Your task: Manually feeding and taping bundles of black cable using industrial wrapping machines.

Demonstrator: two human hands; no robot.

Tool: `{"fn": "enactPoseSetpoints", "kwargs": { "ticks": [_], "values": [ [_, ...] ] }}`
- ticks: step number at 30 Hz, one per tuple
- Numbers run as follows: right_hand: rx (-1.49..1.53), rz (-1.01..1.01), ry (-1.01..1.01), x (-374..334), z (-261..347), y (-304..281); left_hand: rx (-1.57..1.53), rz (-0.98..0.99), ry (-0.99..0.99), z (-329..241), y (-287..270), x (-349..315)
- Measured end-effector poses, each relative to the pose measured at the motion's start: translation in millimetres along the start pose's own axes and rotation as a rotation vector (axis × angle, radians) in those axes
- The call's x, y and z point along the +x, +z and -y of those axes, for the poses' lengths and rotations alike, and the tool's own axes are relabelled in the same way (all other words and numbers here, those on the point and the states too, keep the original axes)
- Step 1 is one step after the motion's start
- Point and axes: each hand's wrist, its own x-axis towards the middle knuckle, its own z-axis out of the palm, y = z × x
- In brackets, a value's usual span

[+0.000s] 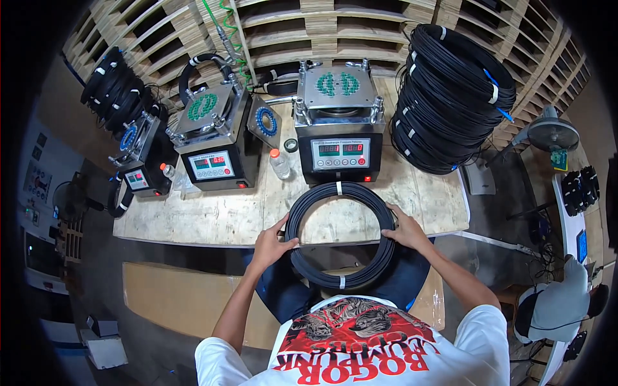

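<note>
I saw three machines (340, 154) on the table (428, 215), cable stack (438, 103) to their right, pallets (320, 44) behind, one coil (374, 269) in front.

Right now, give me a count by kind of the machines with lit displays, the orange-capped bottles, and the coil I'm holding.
Machines with lit displays: 3
Orange-capped bottles: 2
Held black coil: 1
Total: 6

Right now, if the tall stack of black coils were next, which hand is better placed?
Probably the right hand, since the tall stack stands on that side. The left hand is farther off, gripping the opposite side of the black coil both hold.
</note>
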Motion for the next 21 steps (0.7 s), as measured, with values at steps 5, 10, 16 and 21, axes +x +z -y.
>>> {"fn": "enactPoseSetpoints", "kwargs": {
  "ticks": [5, 10, 16, 21],
  "values": [
    [-0.432, -0.109, 0.045, -3.2, 22.5, -22.0, 0.241, 0.042, -0.172, -33.8, -29.5, 14.7],
    [-0.299, -0.076, -0.224, 42.5, -46.4, -42.0, 0.075, 0.163, -0.124, 5.9, -37.6, 42.5],
    [-0.201, -0.03, -0.325, 107.6, -9.5, -93.1, -0.013, 0.16, 0.126, -12.5, -80.9, 103.7],
    [0.199, -0.193, -0.3, 190.5, 91.6, -154.5, -0.249, -0.103, 0.202, -84.6, -120.9, 186.6]
  ]
}}
